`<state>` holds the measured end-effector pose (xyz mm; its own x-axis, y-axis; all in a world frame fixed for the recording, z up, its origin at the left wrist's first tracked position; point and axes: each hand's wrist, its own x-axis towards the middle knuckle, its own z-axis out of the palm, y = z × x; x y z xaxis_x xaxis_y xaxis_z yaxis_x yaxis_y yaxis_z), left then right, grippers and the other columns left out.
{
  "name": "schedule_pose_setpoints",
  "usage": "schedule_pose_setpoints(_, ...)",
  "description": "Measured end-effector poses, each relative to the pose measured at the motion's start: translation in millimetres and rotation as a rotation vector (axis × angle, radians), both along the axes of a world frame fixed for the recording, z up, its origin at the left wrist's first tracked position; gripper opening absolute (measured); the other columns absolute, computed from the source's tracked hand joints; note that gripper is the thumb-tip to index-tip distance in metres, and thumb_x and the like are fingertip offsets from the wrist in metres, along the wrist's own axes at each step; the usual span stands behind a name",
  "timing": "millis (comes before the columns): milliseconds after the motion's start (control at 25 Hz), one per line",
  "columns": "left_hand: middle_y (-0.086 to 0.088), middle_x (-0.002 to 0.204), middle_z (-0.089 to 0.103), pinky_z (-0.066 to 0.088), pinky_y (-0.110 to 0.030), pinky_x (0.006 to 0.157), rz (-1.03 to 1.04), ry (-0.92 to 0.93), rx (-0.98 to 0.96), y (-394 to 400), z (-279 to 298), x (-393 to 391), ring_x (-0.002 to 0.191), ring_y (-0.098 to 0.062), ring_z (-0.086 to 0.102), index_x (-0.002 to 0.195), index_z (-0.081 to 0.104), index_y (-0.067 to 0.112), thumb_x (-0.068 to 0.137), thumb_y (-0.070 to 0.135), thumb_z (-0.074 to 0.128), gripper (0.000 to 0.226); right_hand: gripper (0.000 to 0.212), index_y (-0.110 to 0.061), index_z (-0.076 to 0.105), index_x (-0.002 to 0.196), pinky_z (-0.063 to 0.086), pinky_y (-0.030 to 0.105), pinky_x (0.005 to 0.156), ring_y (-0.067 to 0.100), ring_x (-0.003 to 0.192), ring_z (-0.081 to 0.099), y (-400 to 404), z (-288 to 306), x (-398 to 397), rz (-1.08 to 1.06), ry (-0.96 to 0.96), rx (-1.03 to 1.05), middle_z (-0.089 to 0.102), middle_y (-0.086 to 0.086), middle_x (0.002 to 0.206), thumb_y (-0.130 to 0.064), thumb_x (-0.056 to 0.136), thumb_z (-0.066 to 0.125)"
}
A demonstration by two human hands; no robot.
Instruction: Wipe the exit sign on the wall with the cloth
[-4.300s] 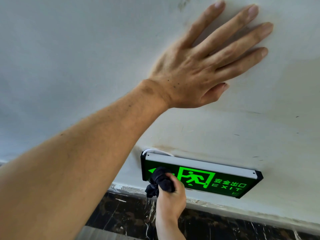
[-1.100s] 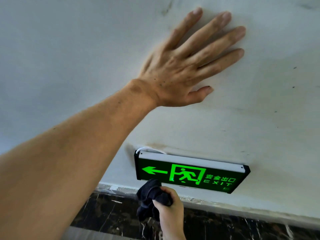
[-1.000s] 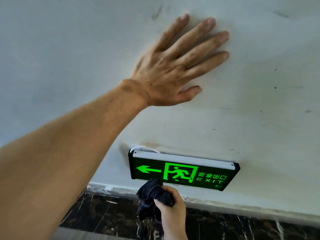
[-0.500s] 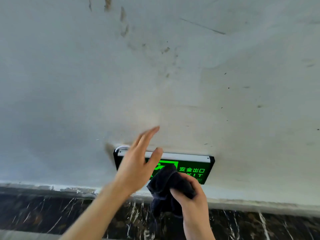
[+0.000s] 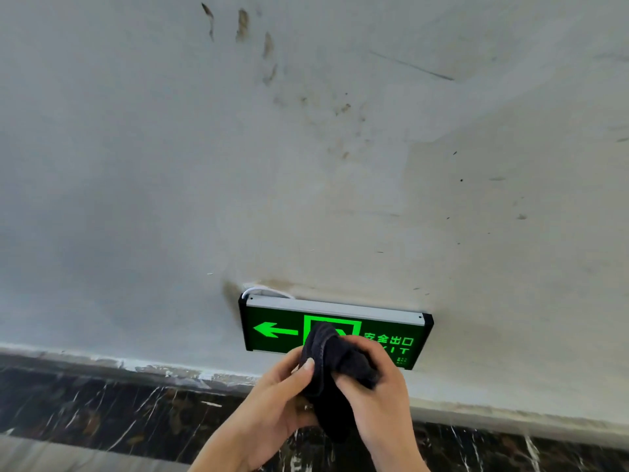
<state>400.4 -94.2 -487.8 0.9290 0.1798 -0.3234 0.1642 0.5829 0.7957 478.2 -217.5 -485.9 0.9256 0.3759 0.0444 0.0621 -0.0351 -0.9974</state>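
A green lit exit sign (image 5: 388, 330) with a left arrow, a running figure and Chinese and EXIT lettering hangs low on the pale wall. A dark cloth (image 5: 335, 362) is bunched in front of the sign's middle and covers most of the running figure. My left hand (image 5: 275, 400) grips the cloth from the left with the thumb on it. My right hand (image 5: 377, 393) grips it from the right. Both hands sit just below the sign.
The pale wall (image 5: 170, 165) carries brown smudges and finger marks (image 5: 265, 46) high up. A white cable (image 5: 269, 291) loops at the sign's upper left corner. A dark marble skirting (image 5: 102, 403) with white veins runs along the wall's base.
My left hand has left the wall above the sign and come down onto the cloth beside my right hand. The view has tilted, so the sign sits closer to centre.
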Motion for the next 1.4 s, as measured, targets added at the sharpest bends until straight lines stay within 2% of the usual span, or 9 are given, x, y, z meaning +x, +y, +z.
schedule_pose_setpoints(80, -0.019, 0.114, 0.069, 0.058, -0.042, 0.07, 0.014, -0.022, -0.044, 3.9, -1.4, -2.0, 0.093, -0.029, 0.068, 0.12, 0.069, 0.014, 0.085, 0.011, 0.068, 0.035, 0.043, -0.039, 0.068, 0.094, 0.049, 0.04, 0.092, 0.009, 0.099, 0.063, 0.4, 9.7, -1.6, 0.047, -0.093, -0.076, 0.07, -0.009, 0.101, -0.009, 0.063, 0.069)
schedule_pose_setpoints(280, -0.029, 0.116, 0.067, 0.062, -0.044, 0.067, 0.136, -0.025, -0.144, 15.9, -11.0, -7.8, 0.094, -0.037, 0.069, 0.119, 0.067, 0.0, 0.087, -0.001, 0.064, 0.033, 0.046, -0.05, 0.046, 0.124, 0.028, 0.018, 0.108, -0.01, 0.133, 0.029, -2.6, 68.4, 5.3, 0.166, -0.403, -0.32, 0.041, -0.031, 0.138, -0.043, 0.08, 0.056)
schedule_pose_setpoints(560, -0.028, 0.119, 0.066, 0.063, -0.047, 0.064, 0.364, -0.003, -0.304, 33.7, -24.9, -23.0, 0.094, -0.043, 0.07, 0.12, 0.062, 0.002, 0.081, 0.004, 0.052, 0.04, 0.06, -0.016, 0.031, 0.146, 0.012, 0.046, 0.119, 0.029, 0.147, 0.014, 38.4, 104.2, 70.8, -0.253, -1.265, -0.584, 0.027, 0.01, 0.156, -0.04, 0.093, 0.045)
schedule_pose_setpoints(720, -0.027, 0.119, 0.066, 0.062, -0.046, 0.066, 0.418, -0.084, -0.388, 52.5, -24.1, -36.0, 0.095, -0.042, 0.071, 0.116, 0.068, 0.0, 0.054, 0.006, 0.095, 0.068, 0.065, -0.016, 0.022, 0.15, 0.005, 0.047, 0.118, 0.028, 0.146, 0.009, 59.5, 111.2, 98.7, -0.361, -1.392, -0.677, 0.021, 0.009, 0.158, -0.043, 0.095, 0.043)
schedule_pose_setpoints(840, -0.028, 0.123, 0.064, 0.061, -0.05, 0.072, 0.493, -0.109, -0.357, 76.0, -29.7, -45.6, 0.101, -0.044, 0.068, 0.116, 0.069, 0.001, 0.027, 0.004, 0.104, 0.096, 0.067, -0.016, 0.013, 0.152, -0.001, 0.048, 0.118, 0.021, 0.146, -0.002, 69.0, 113.9, 118.0, -0.407, -1.435, -0.734, 0.009, 0.004, 0.161, -0.047, 0.097, 0.037)
schedule_pose_setpoints(960, -0.027, 0.132, 0.057, 0.061, -0.05, 0.075, 0.669, -0.061, -0.228, 97.0, -39.1, -45.9, 0.112, -0.045, 0.062, 0.125, 0.058, 0.006, 0.068, -0.006, 0.08, 0.063, 0.07, -0.022, -0.002, 0.149, -0.015, 0.044, 0.116, 0.014, 0.142, -0.026, 73.8, 110.5, 133.6, -0.398, -1.465, -0.781, -0.018, -0.005, 0.159, -0.051, 0.097, 0.035)
schedule_pose_setpoints(1080, -0.015, 0.121, 0.06, 0.06, -0.046, 0.083, 0.86, 0.069, -0.017, 110.4, -35.1, -34.4, 0.116, -0.039, 0.057, 0.114, 0.057, 0.006, 0.09, -0.012, 0.053, 0.031, 0.07, -0.02, 0.002, 0.148, -0.016, 0.043, 0.115, 0.012, 0.14, -0.029, 78.2, 106.0, 141.6, -0.453, -1.507, -0.758, 0.004, 0.004, 0.155, -0.051, 0.095, 0.037)
schedule_pose_setpoints(1280, -0.005, 0.118, 0.052, 0.043, -0.045, 0.099, 0.88, 0.244, 0.807, 109.4, -10.8, -4.9, 0.106, -0.025, 0.053, 0.129, 0.053, 0.017, 0.092, -0.006, 0.062, 0.044, 0.069, -0.018, 0.018, 0.15, -0.006, 0.046, 0.116, 0.014, 0.143, -0.02, 83.6, 101.1, 146.2, -0.578, -1.588, -0.695, 0.015, 0.005, 0.152, -0.052, 0.094, 0.039)
schedule_pose_setpoints(1400, -0.004, 0.12, 0.042, 0.041, -0.037, 0.092, 0.787, 0.242, 0.951, 103.5, -10.5, 16.6, 0.099, -0.021, 0.049, 0.129, 0.052, 0.016, 0.089, -0.013, 0.061, 0.05, 0.072, -0.018, 0.011, 0.15, -0.006, 0.046, 0.116, 0.015, 0.143, -0.02, 84.7, 100.1, 148.3, -0.595, -1.603, -0.688, 0.015, 0.005, 0.152, -0.053, 0.093, 0.038)
